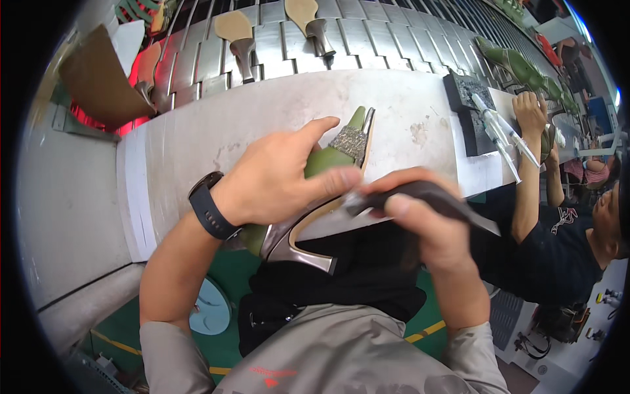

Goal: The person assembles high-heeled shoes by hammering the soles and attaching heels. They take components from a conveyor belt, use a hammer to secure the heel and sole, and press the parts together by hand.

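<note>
My left hand (279,171) grips a green high-heeled shoe (328,161), tilted on its side at the near edge of the bench. The shoe has a glittery band near the toe and a shiny metallic heel that points toward my lap. Held in my right hand (426,220) is a dark-handled tool (430,194) with a flat metal end sticking out to the right. Its other end, smeared by motion, meets the sole edge beside my left thumb; whether it touches cannot be made out.
Beyond the white bench (407,98) runs a slatted metal conveyor (275,39) bearing heeled soles (234,27) and green shoes (515,65). A dark foam block (467,102) and syringes (502,131) lie to the right. Beside them another person's hand (530,115) works. A brown board (98,79) stands left.
</note>
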A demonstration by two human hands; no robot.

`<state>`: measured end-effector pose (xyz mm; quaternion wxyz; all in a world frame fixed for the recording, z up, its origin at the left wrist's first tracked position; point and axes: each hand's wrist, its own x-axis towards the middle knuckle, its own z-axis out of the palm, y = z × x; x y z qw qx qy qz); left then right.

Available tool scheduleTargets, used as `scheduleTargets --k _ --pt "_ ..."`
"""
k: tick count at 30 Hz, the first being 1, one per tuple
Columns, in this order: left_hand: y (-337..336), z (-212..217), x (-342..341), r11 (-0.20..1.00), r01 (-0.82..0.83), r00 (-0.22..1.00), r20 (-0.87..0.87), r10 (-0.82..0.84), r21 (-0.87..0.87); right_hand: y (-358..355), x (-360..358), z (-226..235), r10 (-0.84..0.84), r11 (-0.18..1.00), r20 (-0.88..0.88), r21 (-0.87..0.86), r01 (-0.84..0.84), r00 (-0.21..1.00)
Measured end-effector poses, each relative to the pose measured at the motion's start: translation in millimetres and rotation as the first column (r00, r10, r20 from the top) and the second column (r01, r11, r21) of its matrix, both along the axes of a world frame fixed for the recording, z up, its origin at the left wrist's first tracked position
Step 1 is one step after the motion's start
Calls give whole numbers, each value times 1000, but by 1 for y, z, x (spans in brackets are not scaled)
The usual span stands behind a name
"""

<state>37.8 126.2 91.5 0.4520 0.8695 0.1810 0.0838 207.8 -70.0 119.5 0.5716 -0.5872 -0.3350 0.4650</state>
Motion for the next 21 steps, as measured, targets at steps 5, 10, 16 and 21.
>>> scheduleTargets --k 5,10,16,21 --pt "-21 6 22 979 -42 992 -108 64 198 -15 26 30 -411 888 275 339 312 869" --pt "-25 6 26 973 -29 993 -103 54 231 18 17 6 -93 996 317 30 88 944" --pt "-21 2 17 969 -20 992 -114 49 244 45 44 3 -186 982 310 82 169 932" --pt "-25 3 21 978 -35 997 -64 49 204 32 33 2 -80 997 333 35 73 940"
